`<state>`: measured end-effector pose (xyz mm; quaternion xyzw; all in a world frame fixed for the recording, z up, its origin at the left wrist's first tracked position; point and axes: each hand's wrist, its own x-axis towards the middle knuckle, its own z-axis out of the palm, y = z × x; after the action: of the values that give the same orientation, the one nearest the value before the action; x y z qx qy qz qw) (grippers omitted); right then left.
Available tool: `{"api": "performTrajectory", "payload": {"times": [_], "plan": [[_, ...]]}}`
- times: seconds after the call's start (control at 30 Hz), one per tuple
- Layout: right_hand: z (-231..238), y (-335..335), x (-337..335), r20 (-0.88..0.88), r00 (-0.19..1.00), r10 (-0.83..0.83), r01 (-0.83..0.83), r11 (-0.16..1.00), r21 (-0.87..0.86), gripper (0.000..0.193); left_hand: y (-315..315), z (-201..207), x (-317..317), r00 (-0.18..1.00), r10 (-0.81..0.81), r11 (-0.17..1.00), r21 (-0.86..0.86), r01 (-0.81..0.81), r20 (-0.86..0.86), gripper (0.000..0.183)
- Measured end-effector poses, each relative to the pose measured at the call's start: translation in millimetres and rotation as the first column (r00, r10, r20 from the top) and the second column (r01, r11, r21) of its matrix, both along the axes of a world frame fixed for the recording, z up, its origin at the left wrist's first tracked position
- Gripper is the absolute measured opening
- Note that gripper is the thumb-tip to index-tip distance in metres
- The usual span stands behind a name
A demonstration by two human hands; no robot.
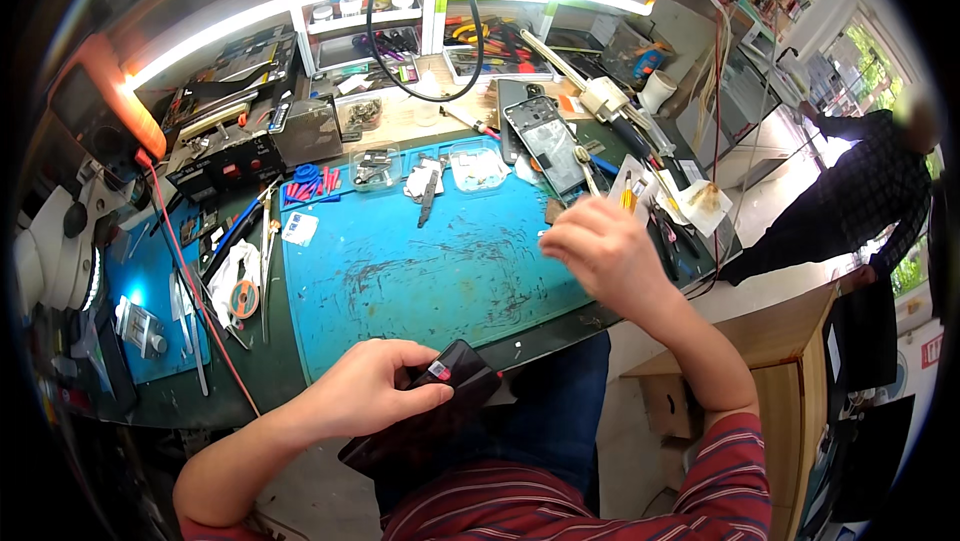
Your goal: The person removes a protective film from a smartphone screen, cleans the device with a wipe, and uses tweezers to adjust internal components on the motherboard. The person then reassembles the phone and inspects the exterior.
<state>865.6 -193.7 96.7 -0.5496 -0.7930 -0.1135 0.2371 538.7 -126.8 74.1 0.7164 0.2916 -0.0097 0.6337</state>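
Below the near edge of the scratched, flat blue work mat [440,286], the left hand [372,387] alone grips a glossy black slab-shaped phone [468,381], which could drop if that grasp loosens. Above the mat's right side, the right hand [602,247] is curled; its contents are unclear.

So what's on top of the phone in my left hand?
On the phone: a small pale patch and your left thumb. What lies beneath your left hand is covered.

Head view (fisheye) looks down.
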Motion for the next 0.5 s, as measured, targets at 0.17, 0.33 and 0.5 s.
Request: {"api": "performTrajectory", "payload": {"times": [0.17, 0.33, 0.5], "plan": [[22.5, 19.5, 34.8, -0.554, 0.768, -0.321, 0.319, 0.942, -0.103, 0.012, 0.2, 6.3, 5.6, 0.999, -0.002, 1.000, 0.021, 0.002, -0.032, 0.034], [28.3, 25.1, 85.6, -0.920, 0.182, -0.348, 0.113, 0.936, -0.332, 0.022, 0.7, 1.3, 1.9, 0.999, 0.010, 0.999, -0.037, -0.012, -0.041, 0.033], [20.0, 21.7, 110.4, -0.809, 0.389, -0.441, 0.328, 0.887, -0.326, 0.021, 3.3, 10.5, 8.9, 0.997, 0.010, 0.995, -0.102, -0.017, -0.073, 0.028]]}}
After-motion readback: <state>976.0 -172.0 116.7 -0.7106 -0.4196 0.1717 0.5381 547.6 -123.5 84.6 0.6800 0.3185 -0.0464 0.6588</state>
